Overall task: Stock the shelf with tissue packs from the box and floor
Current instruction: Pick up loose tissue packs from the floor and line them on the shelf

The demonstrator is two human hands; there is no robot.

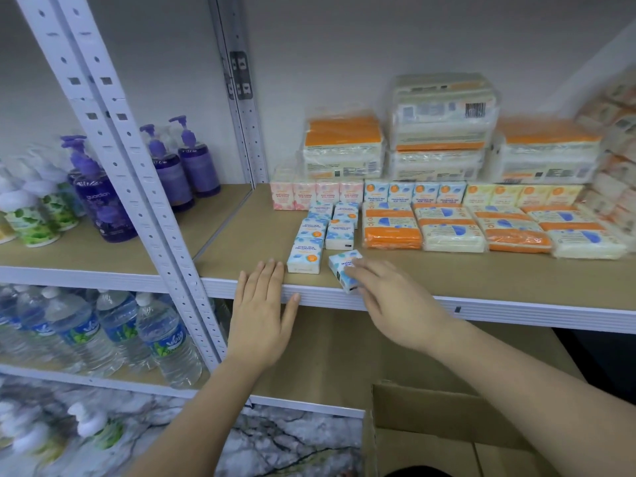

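We stand before a white metal shelf (447, 301) with a tan board, its back rows already filled with tissue packs, soap bottles (192, 166) and water bottles (165, 339) in the bay to the side, and an open cardboard box (430, 407) low down by our right arm; the step in hand, as we judge it, is seating one small blue tissue pack (344, 270) at the front of the double column of matching packs (325, 228). Our right hand (395, 297) pinches that pack, fingers curled over its top and near end, and the pack sits askew at the shelf's front lip, just right of the column's nearest left-hand pack (304, 258) and just short of the right-hand row it should close; to do this well we would turn the pack square to its neighbours, slide it away from the lip until it touches the pack behind, and let go only once it lies flat; a nudge too far left could knock the neighbour crooked. Our left hand (265, 311) rests flat and spread on the shelf edge, left of the grip and holding nothing, thumb hooked over the front rail; the right forearm reaches in from the lower right, wrist angled inward toward the column.
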